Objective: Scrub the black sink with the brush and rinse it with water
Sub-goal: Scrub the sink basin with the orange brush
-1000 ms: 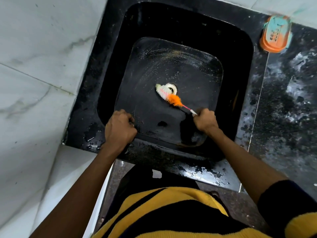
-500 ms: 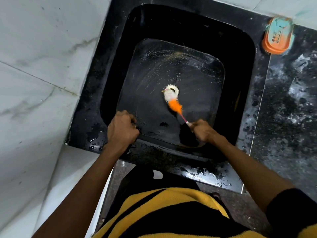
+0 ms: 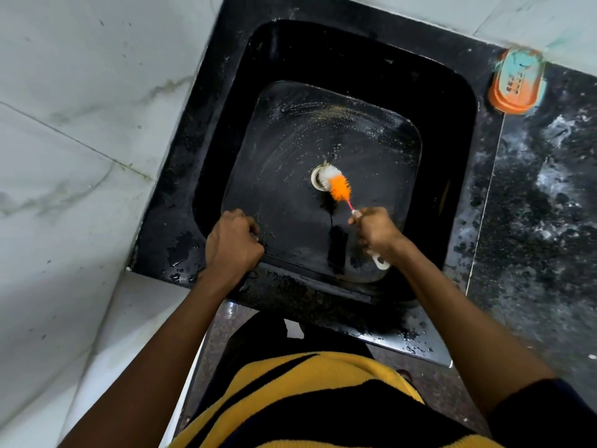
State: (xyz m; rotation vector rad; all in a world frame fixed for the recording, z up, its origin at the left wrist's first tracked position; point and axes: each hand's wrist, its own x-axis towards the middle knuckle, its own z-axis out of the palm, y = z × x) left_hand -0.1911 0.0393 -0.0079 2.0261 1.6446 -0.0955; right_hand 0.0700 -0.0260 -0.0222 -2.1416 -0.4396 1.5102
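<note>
The black sink [image 3: 452, 130] fills the middle of the view, its flat bottom wet and streaked with suds. A thin brush [image 3: 340, 186] with white and orange bristles lies with its white tip over the pale drain ring [image 3: 316, 179]. My right hand [image 3: 376, 231] grips the brush's handle, whose white end sticks out below my fist. My left hand [image 3: 233, 242] is curled over the sink's near rim at the left.
An orange and teal soap dish [image 3: 517, 80] stands on the dark speckled counter [image 3: 542, 202] at the back right. White marble tiles [image 3: 80, 140] border the sink on the left. No tap or running water shows.
The brush head has swung from left of the drain onto its right side. My right hand shifted with the stroke. My left hand has stayed on the rim.
</note>
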